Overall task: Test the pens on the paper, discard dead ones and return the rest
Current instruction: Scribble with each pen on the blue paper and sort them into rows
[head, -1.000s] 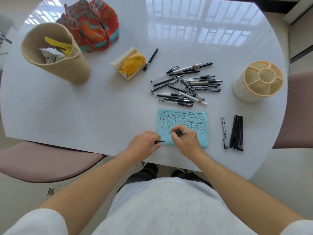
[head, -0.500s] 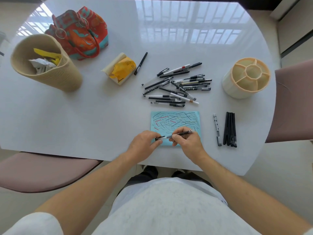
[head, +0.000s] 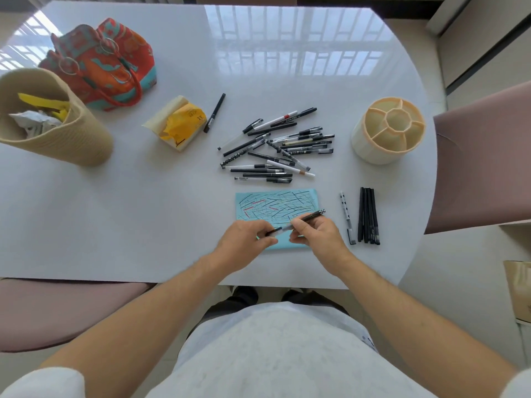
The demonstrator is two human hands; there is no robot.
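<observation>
Your left hand point(head: 244, 239) pinches a small dark cap point(head: 273, 232) at the tip end of a pen point(head: 307, 219); your right hand point(head: 317, 235) grips that pen's barrel between thumb and curled fingers, its checkered end pointing up and right. Both hands sit over the near edge of the blue paper point(head: 275, 205), which is covered with scribbled lines. Just right of it lie a spotted pen point(head: 346, 216) and a neat row of black pens point(head: 368, 215). Beyond the paper is the loose pile of pens point(head: 275, 147). Farther right stands the divided pen holder point(head: 388, 130); far left, the woven bin point(head: 51, 119) holding crumpled scraps, all on the white table point(head: 143, 211).
</observation>
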